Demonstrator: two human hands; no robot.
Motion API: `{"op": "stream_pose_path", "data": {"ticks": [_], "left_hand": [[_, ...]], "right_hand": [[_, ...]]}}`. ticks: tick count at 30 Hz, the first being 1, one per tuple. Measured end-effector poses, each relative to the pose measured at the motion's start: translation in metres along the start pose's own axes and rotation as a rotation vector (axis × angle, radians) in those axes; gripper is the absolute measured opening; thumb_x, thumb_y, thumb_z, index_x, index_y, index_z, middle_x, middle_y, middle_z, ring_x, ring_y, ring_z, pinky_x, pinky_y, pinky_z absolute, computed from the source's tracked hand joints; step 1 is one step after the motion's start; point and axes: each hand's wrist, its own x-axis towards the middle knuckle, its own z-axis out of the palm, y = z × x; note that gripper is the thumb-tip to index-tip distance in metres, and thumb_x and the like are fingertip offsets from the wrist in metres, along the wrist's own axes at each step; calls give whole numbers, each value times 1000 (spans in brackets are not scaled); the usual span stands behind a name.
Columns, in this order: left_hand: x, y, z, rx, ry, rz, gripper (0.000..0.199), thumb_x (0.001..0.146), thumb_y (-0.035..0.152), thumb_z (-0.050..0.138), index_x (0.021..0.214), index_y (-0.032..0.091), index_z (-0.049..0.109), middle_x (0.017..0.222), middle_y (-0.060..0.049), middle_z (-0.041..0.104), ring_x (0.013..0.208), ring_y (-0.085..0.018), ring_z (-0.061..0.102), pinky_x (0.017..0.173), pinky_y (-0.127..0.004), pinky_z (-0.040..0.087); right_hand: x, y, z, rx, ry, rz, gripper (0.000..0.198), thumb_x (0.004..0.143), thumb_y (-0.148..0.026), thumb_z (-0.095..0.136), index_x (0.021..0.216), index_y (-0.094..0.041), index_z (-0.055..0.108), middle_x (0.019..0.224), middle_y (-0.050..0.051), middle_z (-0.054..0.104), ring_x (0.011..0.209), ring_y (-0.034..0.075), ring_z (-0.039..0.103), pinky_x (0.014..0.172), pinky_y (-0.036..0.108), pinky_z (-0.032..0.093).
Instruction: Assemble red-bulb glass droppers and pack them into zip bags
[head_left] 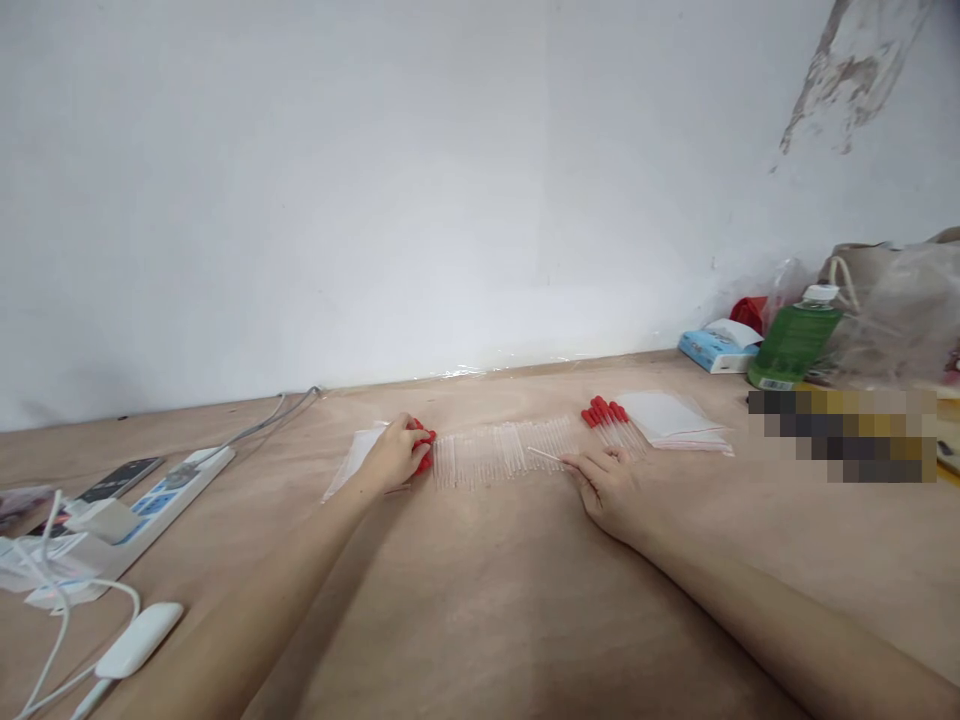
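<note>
A row of thin clear dropper tubes [480, 458] lies side by side across the middle of the wooden table. At its left end, my left hand [394, 458] has its fingers closed at several red rubber bulbs [425, 437], partly covering them. Between the fingertips of my right hand [606, 487] is one slim whitish dropper tube [544, 454], pointing left over the row's right part. Just beyond that hand, several droppers with red bulbs [602, 412] lie in a bunch, their clear stems partly hidden by the hand.
Clear zip bags [671, 420] lie at right, more bags [354, 462] by my left hand. A power strip [161, 505], a phone [120, 480] and white cables occupy the left side. Toward the back right stand a tissue pack [716, 350] and a green bottle [795, 342], near the wall.
</note>
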Motion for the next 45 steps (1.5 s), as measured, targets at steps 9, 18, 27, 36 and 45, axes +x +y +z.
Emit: {"op": "stream_pose_path", "data": {"ticks": [9, 18, 27, 36, 45], "left_hand": [[13, -7, -3, -16, -105, 0, 14, 77, 17, 43, 71, 17, 55, 79, -4, 56, 73, -17, 55, 70, -28, 42], [-22, 23, -34, -314, 288, -104, 24, 85, 28, 35, 95, 19, 54, 96, -6, 59, 87, -17, 55, 77, -29, 42], [-81, 92, 29, -1107, 55, -281, 20, 71, 30, 62, 73, 17, 46, 68, 1, 56, 64, -11, 54, 57, -20, 41], [-76, 94, 31, -856, -1, -184, 25, 79, 34, 53, 99, 19, 60, 91, -4, 65, 77, -15, 59, 68, -26, 44], [-73, 102, 33, -756, 34, -66, 21, 83, 31, 48, 92, 20, 63, 92, -4, 65, 87, -17, 58, 77, -29, 46]], "right_hand": [[-5, 4, 7, 56, -36, 41, 22, 88, -19, 38, 93, -18, 60, 77, 3, 65, 70, 13, 56, 77, 32, 32], [9, -7, -12, 46, -42, 127, 23, 87, -24, 37, 83, -17, 58, 71, 6, 63, 66, 18, 56, 68, 33, 38], [4, -36, -13, 393, -296, 169, 23, 89, -25, 32, 94, -20, 54, 86, 5, 62, 80, 16, 56, 70, 29, 43], [1, -49, -11, 348, -378, 155, 18, 87, -22, 40, 86, -21, 58, 83, 0, 65, 75, 14, 56, 72, 30, 35], [1, -51, -11, 309, -458, 92, 19, 87, -21, 39, 87, -22, 58, 83, -1, 66, 73, 13, 57, 72, 30, 32]]}}
